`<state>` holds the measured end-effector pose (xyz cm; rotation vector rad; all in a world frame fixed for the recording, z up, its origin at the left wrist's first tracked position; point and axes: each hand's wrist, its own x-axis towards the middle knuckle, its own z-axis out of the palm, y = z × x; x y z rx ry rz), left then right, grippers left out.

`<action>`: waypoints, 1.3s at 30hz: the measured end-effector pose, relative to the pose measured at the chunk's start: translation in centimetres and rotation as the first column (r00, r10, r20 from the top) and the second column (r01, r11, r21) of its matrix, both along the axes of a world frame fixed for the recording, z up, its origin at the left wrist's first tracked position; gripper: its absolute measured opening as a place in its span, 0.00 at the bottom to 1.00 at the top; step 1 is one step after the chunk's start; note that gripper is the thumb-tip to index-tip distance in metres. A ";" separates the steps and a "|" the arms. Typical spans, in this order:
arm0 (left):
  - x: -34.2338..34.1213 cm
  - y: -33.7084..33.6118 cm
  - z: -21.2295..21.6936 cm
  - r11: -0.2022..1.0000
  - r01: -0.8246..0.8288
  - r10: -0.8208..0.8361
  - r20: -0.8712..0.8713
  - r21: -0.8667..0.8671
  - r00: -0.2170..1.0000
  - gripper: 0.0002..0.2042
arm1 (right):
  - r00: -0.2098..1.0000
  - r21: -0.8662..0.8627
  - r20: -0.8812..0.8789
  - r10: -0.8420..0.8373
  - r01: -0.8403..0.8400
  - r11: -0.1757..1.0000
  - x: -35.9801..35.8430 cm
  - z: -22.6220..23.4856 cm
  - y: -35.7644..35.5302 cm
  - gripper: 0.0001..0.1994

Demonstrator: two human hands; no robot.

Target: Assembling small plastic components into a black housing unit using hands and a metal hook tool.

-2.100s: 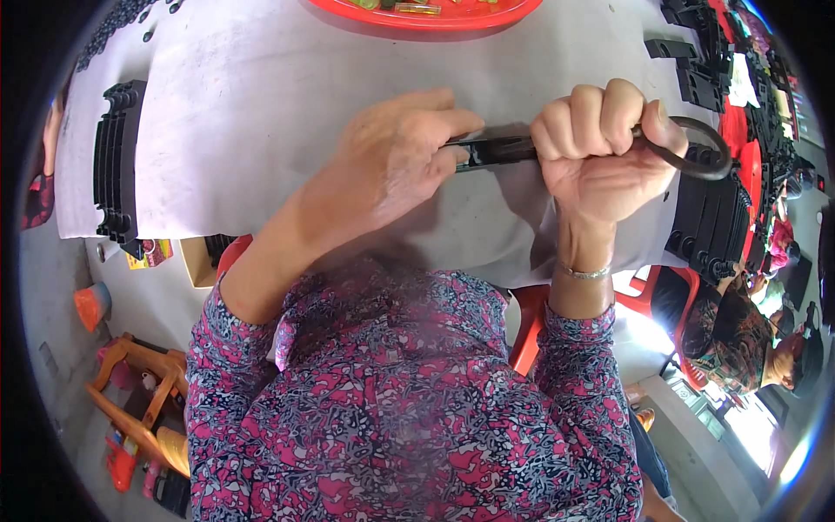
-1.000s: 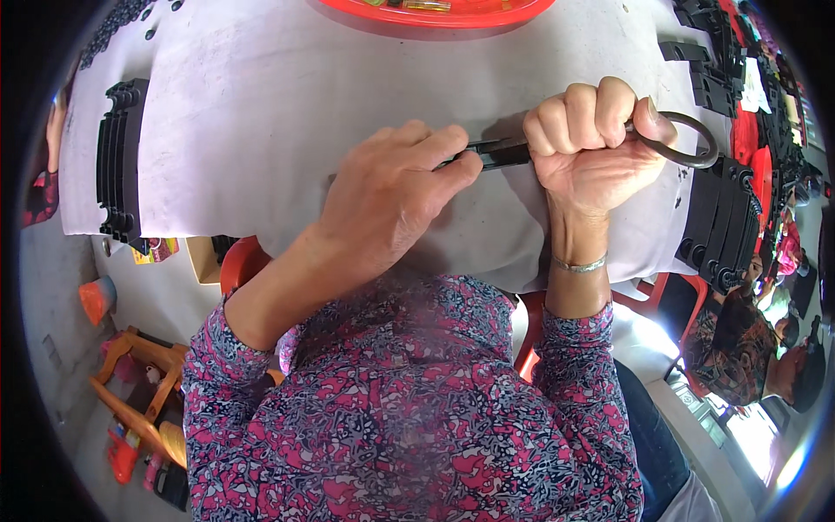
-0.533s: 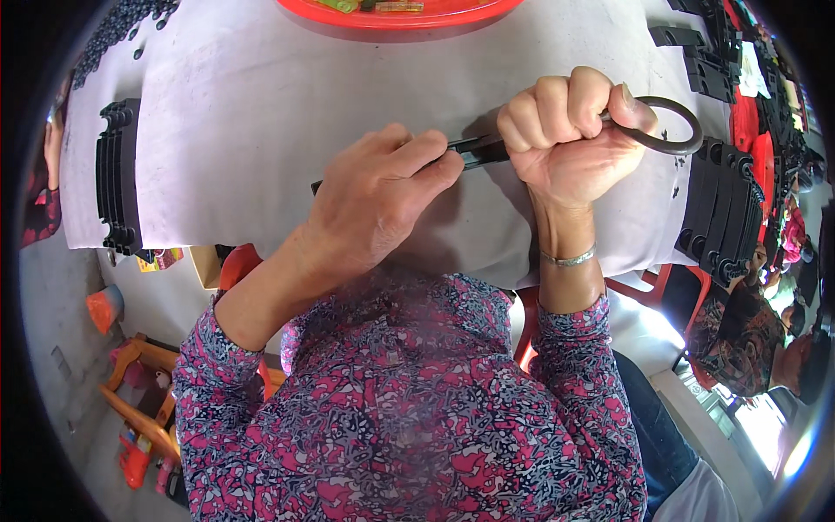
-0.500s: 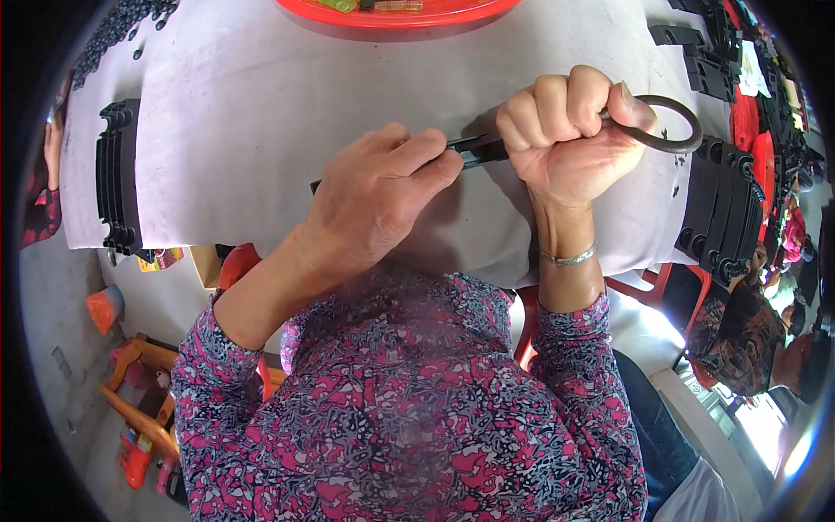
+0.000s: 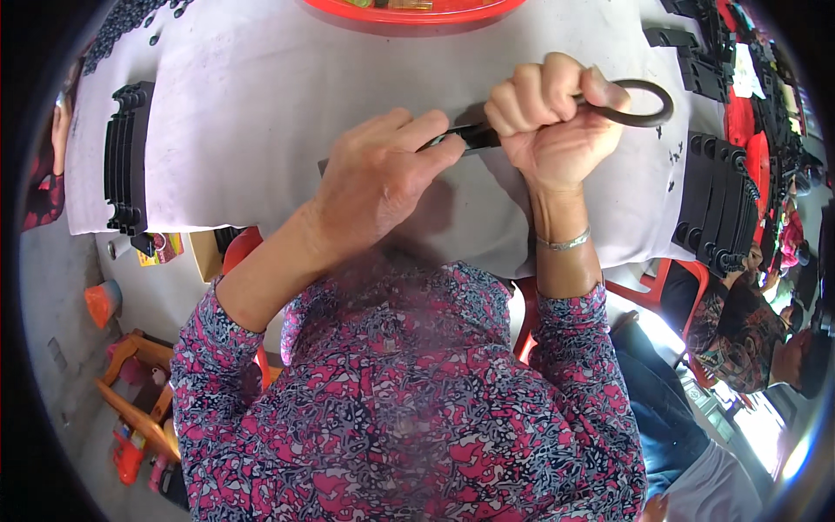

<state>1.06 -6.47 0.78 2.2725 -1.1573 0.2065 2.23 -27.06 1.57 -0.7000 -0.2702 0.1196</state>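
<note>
My right hand [image 5: 552, 122] is closed in a fist around a pair of scissors. One dark oval loop of the scissors [image 5: 645, 120] sticks out past my thumb on the right; the blades are mostly hidden. Between my hands shows a narrow black plastic piece [image 5: 474, 137], touching the right fist. My left hand [image 5: 374, 174] pinches this piece between thumb and fingers, and its far end pokes out a little left of that hand. Both hands are above the white-covered table [image 5: 252, 104]. Where the blades meet the piece I cannot make out.
A red tray [image 5: 417, 24] is at the far edge. Ribbed black plastic parts stand at the left [image 5: 128, 157] and are stacked at the right [image 5: 720, 204]. Dark round pieces [image 5: 122, 39] lie far left, small black scraps [image 5: 673, 158] at right. Another person [image 5: 739, 339] sits at right.
Both hands have shifted slightly, the right one a little left and away from me. Less of the black piece shows between them, and the scissors loop has moved left with the fist.
</note>
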 end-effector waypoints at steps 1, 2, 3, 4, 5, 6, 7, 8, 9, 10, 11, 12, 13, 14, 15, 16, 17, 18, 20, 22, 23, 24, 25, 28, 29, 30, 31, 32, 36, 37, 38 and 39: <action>0.0 0.0 -0.1 1.000 -0.003 0.003 -0.001 -0.009 1.000 0.12 | 1.000 -0.043 0.004 0.009 -0.009 0.999 -0.1 0.2 0.2 0.23; 0.1 0.0 -0.1 1.000 -0.005 0.005 -0.003 -0.017 1.000 0.12 | 0.997 -0.010 0.069 0.038 -0.037 0.999 0.1 0.6 0.1 0.24; 0.1 0.1 -0.2 1.000 -0.006 0.006 -0.004 -0.026 1.000 0.12 | 0.998 0.000 0.063 -0.012 0.012 1.000 0.1 1.6 -0.3 0.24; -0.1 0.1 -0.4 0.999 -0.026 0.026 -0.003 -0.031 1.000 0.12 | 0.997 0.008 0.052 -0.061 0.061 0.998 -0.2 3.1 -0.9 0.24; -0.4 0.0 -0.4 0.998 -0.043 0.043 0.000 -0.036 0.999 0.12 | 0.993 0.016 0.043 -0.113 0.112 0.994 -0.4 4.5 -1.6 0.24; -0.5 -0.1 -0.3 0.997 -0.060 0.060 0.002 -0.042 0.998 0.13 | 0.990 0.016 0.060 -0.131 0.131 0.991 -0.6 5.8 -1.9 0.24; -0.5 -0.1 -0.2 0.995 -0.062 0.059 -0.041 -0.073 0.997 0.13 | 0.985 0.009 0.081 -0.155 0.155 0.988 -0.8 6.7 -2.5 0.24; -0.7 0.1 0.0 0.992 -0.074 0.065 -0.086 -0.099 0.994 0.14 | 0.978 -0.422 -0.008 -0.211 0.188 0.887 -0.4 7.9 -4.0 0.23; -0.8 0.3 0.2 0.988 -0.087 0.070 -0.131 -0.126 0.989 0.14 | 0.894 -0.785 0.008 -0.448 0.283 0.551 -0.8 8.1 -4.1 0.24; -1.0 0.4 0.4 0.986 -0.103 0.088 -0.108 -0.135 0.990 0.15 | 0.884 -0.924 0.104 -0.456 0.255 0.284 -0.8 7.8 -4.7 0.24; -1.2 0.7 0.7 0.983 -0.117 0.106 -0.087 -0.142 0.991 0.16 | 0.876 -0.977 0.196 -0.440 0.214 -0.009 -0.6 6.7 -6.0 0.25; -1.4 0.9 1.0 0.980 -0.132 0.123 -0.065 -0.148 0.990 0.16 | 0.900 -0.981 0.182 -0.395 0.141 -0.132 -0.1 5.2 -7.6 0.26; -1.6 1.2 1.4 0.976 -0.160 0.151 -0.070 -0.145 0.986 0.17 | 0.922 -0.964 0.158 -0.353 0.067 -0.258 0.3 3.3 -9.2 0.27; -1.7 1.5 1.9 0.971 -0.191 0.181 -0.079 -0.145 0.980 0.18 | 0.939 -0.915 0.262 -0.223 0.169 -0.366 0.1 2.2 -9.7 0.23; -1.7 1.8 2.1 0.964 -0.226 0.215 -0.086 -0.140 0.973 0.18 | 0.928 -0.842 0.362 -0.087 0.285 -0.457 -0.1 1.1 -10.2 0.21; -1.8 2.2 2.1 0.961 -0.243 0.233 -0.086 -0.130 0.969 0.19 | 0.929 -0.830 0.357 -0.093 0.270 -0.488 -0.2 1.1 -9.6 0.17; -1.8 2.7 1.9 0.958 -0.259 0.250 -0.085 -0.120 0.964 0.19 | 0.930 -0.816 0.353 -0.100 0.253 -0.519 -0.4 0.9 -9.2 0.16; -1.7 3.2 1.7 0.955 -0.274 0.266 -0.085 -0.110 0.960 0.19 | 0.862 -0.650 0.506 -0.027 0.360 -0.669 -0.9 0.1 -9.0 0.15; -1.8 4.2 0.8 0.962 -0.250 0.245 -0.058 -0.107 0.968 0.19 | 0.765 -0.659 0.639 -0.080 0.491 -0.570 -1.7 1.7 -6.5 0.13; -1.9 4.6 0.0 0.961 -0.253 0.249 -0.045 -0.111 0.967 0.18 | 0.763 -0.788 0.588 -0.267 0.467 -0.402 -3.3 3.7 -2.8 0.12; -1.8 4.6 -0.2 0.961 -0.247 0.243 -0.047 -0.122 0.969 0.18 | 0.806 -0.868 0.493 -0.326 0.480 -0.125 -4.4 3.2 -2.1 0.11; -1.7 4.6 -0.3 0.961 -0.243 0.238 -0.049 -0.132 0.970 0.18 | 0.868 -0.915 0.382 -0.318 0.404 0.006 -5.4 2.2 -1.3 0.11; -1.5 4.6 -0.5 0.961 -0.240 0.234 -0.055 -0.137 0.971 0.17 | 0.905 -0.946 0.299 -0.301 0.323 0.030 -6.1 2.0 -0.2 0.12; -1.6 4.6 -0.8 0.959 -0.237 0.228 -0.078 -0.156 0.971 0.16 | 0.956 -0.989 0.105 -0.274 0.071 -0.131 -7.5 3.0 2.8 0.15; -1.6 4.7 -0.8 0.958 -0.234 0.223 -0.082 -0.164 0.971 0.16 | 0.958 -0.994 0.074 -0.276 0.048 -0.100 -7.5 2.9 3.0 0.16; -1.7 4.7 -0.9 0.958 -0.230 0.218 -0.085 -0.172 0.972 0.17 | 0.960 -0.997 0.043 -0.276 0.025 -0.069 -7.5 2.7 3.1 0.17; -1.7 4.7 -1.0 0.957 -0.223 0.210 -0.088 -0.185 0.974 0.17 | 0.960 -0.999 0.010 -0.279 0.000 -0.037 -7.6 2.5 3.3 0.18; -1.6 4.7 -1.1 0.956 -0.216 0.202 -0.091 -0.199 0.975 0.17 | 0.955 -0.999 0.007 -0.298 0.018 0.032 -7.6 2.1 3.3 0.19; -1.2 4.9 -1.3 0.960 -0.176 0.154 -0.115 -0.216 0.981 0.17 | 0.927 -0.947 -0.120 -0.355 0.000 0.322 -7.6 1.5 3.3 0.21; -1.2 4.9 -1.2 0.961 -0.175 0.153 -0.114 -0.214 0.982 0.17 | 0.914 -0.920 -0.176 -0.365 -0.021 0.392 -7.6 1.7 3.3 0.22; -1.2 4.9 -1.1 0.962 -0.172 0.151 -0.113 -0.212 0.982 0.17 | 0.910 -0.911 -0.189 -0.368 -0.023 0.412 -7.7 1.7 3.3 0.21; -1.2 4.9 -1.1 0.963 -0.170 0.149 -0.112 -0.209 0.982 0.17 | 0.906 -0.901 -0.202 -0.371 -0.024 0.432 -7.7 1.7 3.4 0.21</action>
